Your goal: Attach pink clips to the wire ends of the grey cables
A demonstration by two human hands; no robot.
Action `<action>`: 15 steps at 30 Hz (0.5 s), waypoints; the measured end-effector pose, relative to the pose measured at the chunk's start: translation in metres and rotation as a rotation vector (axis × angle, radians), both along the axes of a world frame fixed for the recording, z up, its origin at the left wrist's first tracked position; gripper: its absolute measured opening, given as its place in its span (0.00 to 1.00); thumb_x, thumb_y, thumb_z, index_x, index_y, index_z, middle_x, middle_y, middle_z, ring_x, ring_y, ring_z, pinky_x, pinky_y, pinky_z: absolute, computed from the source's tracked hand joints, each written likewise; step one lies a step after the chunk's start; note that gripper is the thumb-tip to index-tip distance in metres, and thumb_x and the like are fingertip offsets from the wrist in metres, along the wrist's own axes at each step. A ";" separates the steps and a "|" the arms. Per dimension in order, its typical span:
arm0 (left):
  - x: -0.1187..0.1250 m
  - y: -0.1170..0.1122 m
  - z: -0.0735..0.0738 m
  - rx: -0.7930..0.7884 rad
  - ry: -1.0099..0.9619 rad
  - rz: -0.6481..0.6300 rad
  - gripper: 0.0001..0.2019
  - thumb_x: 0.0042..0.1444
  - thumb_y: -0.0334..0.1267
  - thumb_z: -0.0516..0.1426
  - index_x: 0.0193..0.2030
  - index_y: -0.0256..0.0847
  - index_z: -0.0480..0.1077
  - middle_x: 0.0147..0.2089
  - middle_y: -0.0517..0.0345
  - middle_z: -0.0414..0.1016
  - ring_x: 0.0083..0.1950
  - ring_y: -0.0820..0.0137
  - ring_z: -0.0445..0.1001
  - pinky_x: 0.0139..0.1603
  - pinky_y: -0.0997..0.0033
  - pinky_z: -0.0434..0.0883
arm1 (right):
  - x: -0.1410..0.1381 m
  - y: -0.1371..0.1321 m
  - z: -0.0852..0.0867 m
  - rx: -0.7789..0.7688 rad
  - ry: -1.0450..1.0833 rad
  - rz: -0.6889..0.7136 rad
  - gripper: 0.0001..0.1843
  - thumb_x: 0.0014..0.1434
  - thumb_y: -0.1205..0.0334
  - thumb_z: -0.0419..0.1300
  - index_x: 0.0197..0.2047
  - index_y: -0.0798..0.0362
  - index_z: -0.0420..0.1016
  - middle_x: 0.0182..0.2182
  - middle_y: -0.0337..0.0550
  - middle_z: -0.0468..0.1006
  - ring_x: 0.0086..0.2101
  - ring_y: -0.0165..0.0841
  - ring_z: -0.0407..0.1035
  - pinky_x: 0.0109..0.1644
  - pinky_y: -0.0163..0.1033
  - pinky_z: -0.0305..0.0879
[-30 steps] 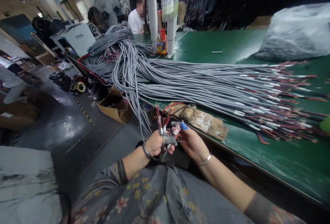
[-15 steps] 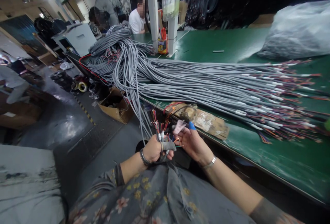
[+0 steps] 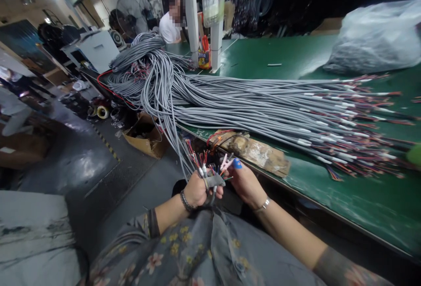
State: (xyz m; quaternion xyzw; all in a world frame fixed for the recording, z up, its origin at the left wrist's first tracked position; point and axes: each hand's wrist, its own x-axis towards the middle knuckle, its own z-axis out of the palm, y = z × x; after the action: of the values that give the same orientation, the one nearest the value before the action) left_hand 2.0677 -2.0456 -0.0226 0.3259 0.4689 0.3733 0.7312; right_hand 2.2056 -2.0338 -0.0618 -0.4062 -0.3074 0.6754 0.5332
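My left hand (image 3: 197,190) is closed around several grey cables (image 3: 184,156) whose stripped ends, with thin coloured wires (image 3: 204,156) and white sleeves, point up above the fist. Grey wrapping (image 3: 214,181) covers one of its fingers. Just to the right, my right hand (image 3: 247,186) has its fingers curled and its thumb, capped in blue (image 3: 237,163), pressed in. At the fingertips is a small pale pink V-shaped clip-like piece (image 3: 225,163), close beside the coloured wires. Its exact kind is unclear, and part of it is hidden.
A long bundle of grey cables (image 3: 230,97) lies across the green table (image 3: 305,55). A worn board (image 3: 263,156) sits at the near edge. A plastic bag (image 3: 378,36), a white post (image 3: 216,44) and a seated person (image 3: 170,25) are beyond. A cardboard box (image 3: 148,139) stands on the floor.
My right hand has turned and its fingers have closed in from a more open pose. The pink piece, blurred before, now shows a V shape. My left hand keeps its hold on the cables.
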 end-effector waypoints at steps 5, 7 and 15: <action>0.001 0.001 -0.006 0.011 0.002 0.004 0.27 0.26 0.57 0.69 0.23 0.33 0.70 0.16 0.56 0.70 0.15 0.75 0.66 0.16 0.76 0.60 | -0.002 0.004 -0.004 -0.031 0.154 0.096 0.29 0.46 0.32 0.63 0.33 0.51 0.74 0.28 0.42 0.75 0.30 0.35 0.67 0.34 0.41 0.65; 0.000 0.001 -0.008 0.014 0.009 0.006 0.27 0.26 0.56 0.69 0.24 0.34 0.70 0.16 0.56 0.70 0.16 0.75 0.67 0.16 0.76 0.60 | -0.002 0.004 -0.005 -0.032 0.161 0.088 0.28 0.47 0.33 0.63 0.32 0.51 0.74 0.28 0.42 0.75 0.31 0.36 0.68 0.34 0.41 0.65; 0.002 0.001 -0.009 0.007 0.040 0.011 0.25 0.27 0.55 0.68 0.22 0.33 0.70 0.16 0.56 0.69 0.15 0.75 0.66 0.16 0.76 0.59 | -0.003 0.006 0.000 -0.087 0.217 0.042 0.27 0.41 0.35 0.69 0.28 0.51 0.76 0.26 0.40 0.74 0.28 0.32 0.63 0.34 0.39 0.62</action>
State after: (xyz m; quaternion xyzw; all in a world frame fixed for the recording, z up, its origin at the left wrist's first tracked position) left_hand 2.0693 -2.0445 -0.0317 0.3333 0.4838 0.3726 0.7183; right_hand 2.2027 -2.0277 -0.0618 -0.3471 -0.2267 0.7391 0.5309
